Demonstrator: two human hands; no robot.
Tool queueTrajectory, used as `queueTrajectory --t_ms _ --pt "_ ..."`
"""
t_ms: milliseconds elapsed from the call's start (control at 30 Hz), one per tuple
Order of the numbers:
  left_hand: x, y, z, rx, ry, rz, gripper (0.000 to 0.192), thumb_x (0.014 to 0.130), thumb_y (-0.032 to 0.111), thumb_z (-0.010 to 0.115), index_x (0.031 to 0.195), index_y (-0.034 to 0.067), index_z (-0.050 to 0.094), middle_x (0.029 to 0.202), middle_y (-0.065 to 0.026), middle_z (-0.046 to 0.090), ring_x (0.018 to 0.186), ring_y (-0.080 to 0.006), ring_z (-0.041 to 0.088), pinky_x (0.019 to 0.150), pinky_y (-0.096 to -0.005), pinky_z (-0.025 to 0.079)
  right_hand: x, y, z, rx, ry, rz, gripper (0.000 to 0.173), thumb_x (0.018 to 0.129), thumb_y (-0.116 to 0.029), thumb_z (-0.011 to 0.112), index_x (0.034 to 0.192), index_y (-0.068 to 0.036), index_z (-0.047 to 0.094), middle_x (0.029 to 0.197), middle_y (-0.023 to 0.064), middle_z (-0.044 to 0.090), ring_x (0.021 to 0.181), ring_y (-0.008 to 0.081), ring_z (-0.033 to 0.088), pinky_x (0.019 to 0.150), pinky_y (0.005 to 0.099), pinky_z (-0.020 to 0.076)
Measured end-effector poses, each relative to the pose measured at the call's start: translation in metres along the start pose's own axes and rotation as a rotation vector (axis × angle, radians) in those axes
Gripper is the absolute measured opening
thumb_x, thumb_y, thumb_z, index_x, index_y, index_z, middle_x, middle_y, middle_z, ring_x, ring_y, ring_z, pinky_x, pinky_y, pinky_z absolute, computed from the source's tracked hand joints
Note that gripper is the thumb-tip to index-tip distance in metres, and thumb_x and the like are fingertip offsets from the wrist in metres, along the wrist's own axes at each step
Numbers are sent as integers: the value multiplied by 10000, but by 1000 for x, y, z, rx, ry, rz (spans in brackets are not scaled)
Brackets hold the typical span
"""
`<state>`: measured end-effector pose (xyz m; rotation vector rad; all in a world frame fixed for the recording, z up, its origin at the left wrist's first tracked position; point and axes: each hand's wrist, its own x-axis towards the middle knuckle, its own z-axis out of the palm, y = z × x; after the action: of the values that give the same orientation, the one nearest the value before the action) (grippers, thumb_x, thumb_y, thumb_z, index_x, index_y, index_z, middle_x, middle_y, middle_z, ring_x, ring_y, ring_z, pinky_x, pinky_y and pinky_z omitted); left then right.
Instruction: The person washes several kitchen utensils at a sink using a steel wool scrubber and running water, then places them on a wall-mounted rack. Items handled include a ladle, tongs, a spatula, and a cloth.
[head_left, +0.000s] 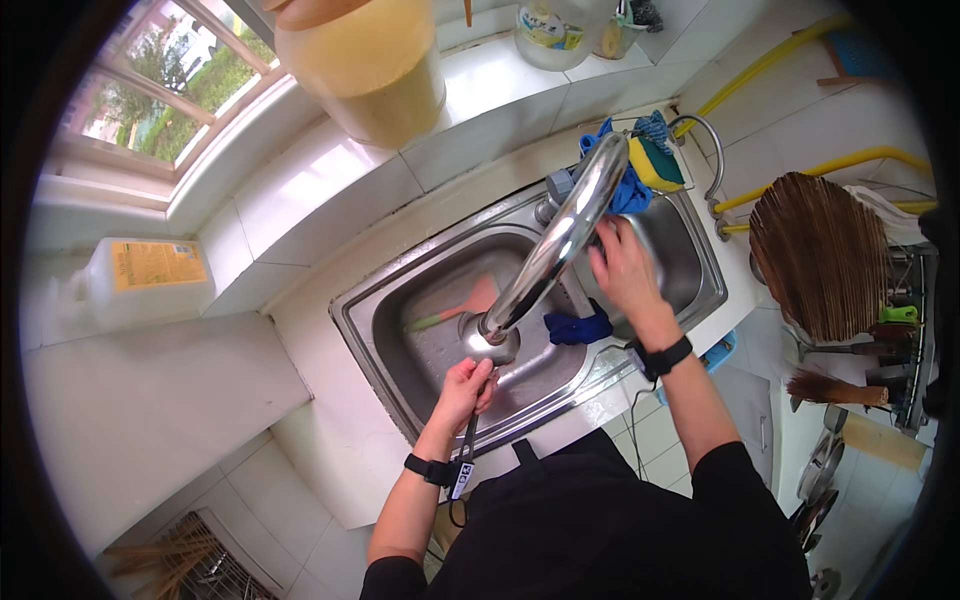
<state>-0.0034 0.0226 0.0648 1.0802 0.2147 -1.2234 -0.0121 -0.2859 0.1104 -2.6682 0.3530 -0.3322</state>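
My left hand (469, 394) grips the dark handle of a metal ladle (508, 354), its rounded bowl under the spout of a chrome faucet (559, 240). Over the right basin (679, 247) of a steel double sink, my right hand (628, 266) reaches toward the back. Its fingertips are partly hidden near the faucet, beside something dark, so any hold is unclear. A pink spatula (469, 296) with a green handle lies in the left basin (409, 356). Dark blue cloth (577, 327) drapes over the divider near my right wrist.
Behind the faucet sit a yellow-green sponge (654, 165) and blue cloths (630, 193). A large tub of yellow contents (367, 82) and a clear jug (551, 37) stand on the tiled ledge. A white bottle (150, 266) is at left; a wooden board (821, 255) hangs at right.
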Motion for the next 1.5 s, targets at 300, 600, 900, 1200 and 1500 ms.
queueTrajectory --t_ms 300,600,900,1200,1500 --pt "-2 1 26 -36 -16 115 96 960 57 486 1052 32 496 724 -42 545 420 -51 358 404 -211 312 5 41 7 -242 -24 -32 443 771 -37 626 1204 -31 528 1137 178 553 1004 361 553 852 433 491" --pt "19 -22 23 75 169 53 138 937 81 538 819 69 465 586 35 446 469 -63 392 410 -231 307 -64 -93 69 415 -123 -326 214 774 -71 569 965 -64 664 1131 138 607 1015 339 579 875 428 473" --pt "17 -48 4 325 304 182 56 877 22 606 844 18 561 673 39 518 599 -39 455 504 -218 353 -61 -108 119 564 -23 -199 154 830 -129 546 900 -45 655 958 180 630 872 388 591 772 439 497" --pt "11 -26 -2 -109 219 109 138 956 149 545 850 63 528 504 29 412 393 -64 371 407 -220 324 -66 -100 140 637 -169 136 173 866 -120 569 1009 -44 629 994 180 631 929 365 610 800 404 486" --pt "10 -23 -9 -529 100 -36 570 1011 508 194 913 42 506 483 -19 376 332 -113 253 346 -254 266 -84 -108 126 425 -297 -109 264 884 -117 541 1125 -36 611 1085 172 629 1024 334 611 851 394 507"
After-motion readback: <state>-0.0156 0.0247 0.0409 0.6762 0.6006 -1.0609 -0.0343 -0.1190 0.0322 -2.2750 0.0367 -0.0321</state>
